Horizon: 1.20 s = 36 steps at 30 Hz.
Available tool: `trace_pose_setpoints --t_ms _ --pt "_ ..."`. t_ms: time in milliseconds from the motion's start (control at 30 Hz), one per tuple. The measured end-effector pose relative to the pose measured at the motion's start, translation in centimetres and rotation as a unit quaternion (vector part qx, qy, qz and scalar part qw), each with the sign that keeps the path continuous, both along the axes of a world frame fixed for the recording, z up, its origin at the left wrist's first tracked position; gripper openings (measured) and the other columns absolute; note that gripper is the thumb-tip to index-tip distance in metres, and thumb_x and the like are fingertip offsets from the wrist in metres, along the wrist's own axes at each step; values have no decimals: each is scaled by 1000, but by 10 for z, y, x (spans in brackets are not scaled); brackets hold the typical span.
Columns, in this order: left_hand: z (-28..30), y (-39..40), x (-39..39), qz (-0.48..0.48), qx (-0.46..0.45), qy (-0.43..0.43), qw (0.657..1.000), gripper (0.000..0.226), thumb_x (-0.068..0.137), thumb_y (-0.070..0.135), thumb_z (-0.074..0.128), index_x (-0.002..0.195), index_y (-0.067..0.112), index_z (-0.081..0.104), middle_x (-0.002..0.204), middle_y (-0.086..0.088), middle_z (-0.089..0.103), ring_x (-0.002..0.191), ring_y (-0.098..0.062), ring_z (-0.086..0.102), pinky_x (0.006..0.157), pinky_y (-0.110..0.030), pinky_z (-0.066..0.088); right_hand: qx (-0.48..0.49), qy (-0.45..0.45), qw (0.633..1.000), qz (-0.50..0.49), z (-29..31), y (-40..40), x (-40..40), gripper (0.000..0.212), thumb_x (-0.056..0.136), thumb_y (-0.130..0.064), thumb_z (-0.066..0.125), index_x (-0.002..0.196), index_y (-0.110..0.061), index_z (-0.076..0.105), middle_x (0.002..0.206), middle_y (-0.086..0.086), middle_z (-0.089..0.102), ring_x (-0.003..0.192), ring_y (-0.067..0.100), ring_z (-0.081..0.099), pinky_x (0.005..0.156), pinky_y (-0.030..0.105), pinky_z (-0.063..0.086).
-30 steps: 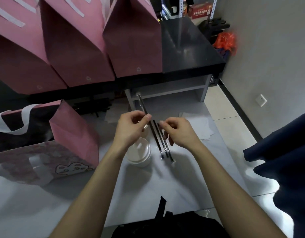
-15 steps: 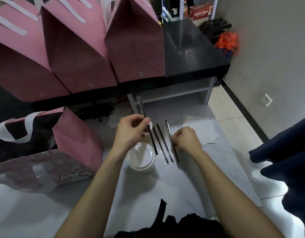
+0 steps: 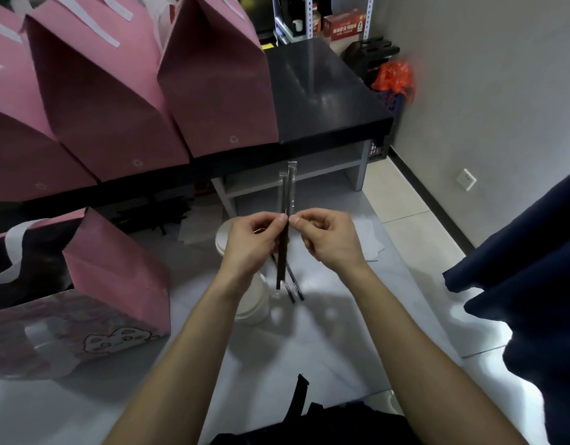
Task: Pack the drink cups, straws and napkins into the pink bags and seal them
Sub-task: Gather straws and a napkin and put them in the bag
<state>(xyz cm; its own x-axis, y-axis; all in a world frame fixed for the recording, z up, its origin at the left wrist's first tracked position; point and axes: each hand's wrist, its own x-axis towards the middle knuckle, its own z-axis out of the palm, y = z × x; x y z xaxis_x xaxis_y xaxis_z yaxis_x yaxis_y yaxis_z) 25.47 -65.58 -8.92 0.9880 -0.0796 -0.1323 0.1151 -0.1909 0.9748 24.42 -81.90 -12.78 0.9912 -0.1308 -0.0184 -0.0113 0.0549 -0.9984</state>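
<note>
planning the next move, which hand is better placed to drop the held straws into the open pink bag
Left. The left hand pinches the wrapped straws and sits nearer the open pink bag, which lies on its side; the right hand is farther away.

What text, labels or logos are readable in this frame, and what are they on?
No text can be read here.
Red box on the back shelf: white print, too blurred to read.
Bottle beside it: label too small to read.
Upright pink bags: a small round mark near the bottom edge, a symbol only.
Lying pink bag: a cartoon animal face, no words.
</note>
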Motion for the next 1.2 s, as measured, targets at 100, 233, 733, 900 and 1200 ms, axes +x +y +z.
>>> trace_pose_setpoints --t_ms 100,233,733,900,1200 --pt "-5 -2 1 -4 23 -3 1000 20 111 21 63 102 11 78 94 -19 75 79 -16 73 76 -36 63 -47 -7 999 -8 -14 -15 0 22 105 -31 67 91 -23 82 54 -1 62 41 13 49 45 23 41" --pt "-7 -9 3 4 -40 35 999 24 119 18 41 105 6 56 88 -13 68 67 -20 70 60 -33 59 -374 41 919 -119 -52 -62 -1 13 96 -36 73 102 -28 81 84 -10 72 76 13 68 78 34 56" --pt "2 -10 12 -89 56 -39 994 19 93 19 84 108 25 75 78 10 61 59 -3 52 58 -22 46 -457 42 887 -55 -61 -87 6 19 98 -35 76 105 -20 85 116 3 69 120 26 53 107 41 43" --pt "3 -24 30 -164 222 -160 948 62 82 16 94 138 25 72 136 9 66 128 -8 63 113 -36 50 -343 -39 938 24 -14 -94 -7 7 96 -34 78 98 -29 83 112 -8 71 116 15 58 100 33 47" --pt "4 -10 41 -50 181 -193 963 12 94 25 83 90 23 72 69 8 58 64 -4 45 64 -27 38 -434 21 898 -62 -65 -91 14 26 100 -30 74 122 -16 80 122 3 71 124 25 58 105 40 48"
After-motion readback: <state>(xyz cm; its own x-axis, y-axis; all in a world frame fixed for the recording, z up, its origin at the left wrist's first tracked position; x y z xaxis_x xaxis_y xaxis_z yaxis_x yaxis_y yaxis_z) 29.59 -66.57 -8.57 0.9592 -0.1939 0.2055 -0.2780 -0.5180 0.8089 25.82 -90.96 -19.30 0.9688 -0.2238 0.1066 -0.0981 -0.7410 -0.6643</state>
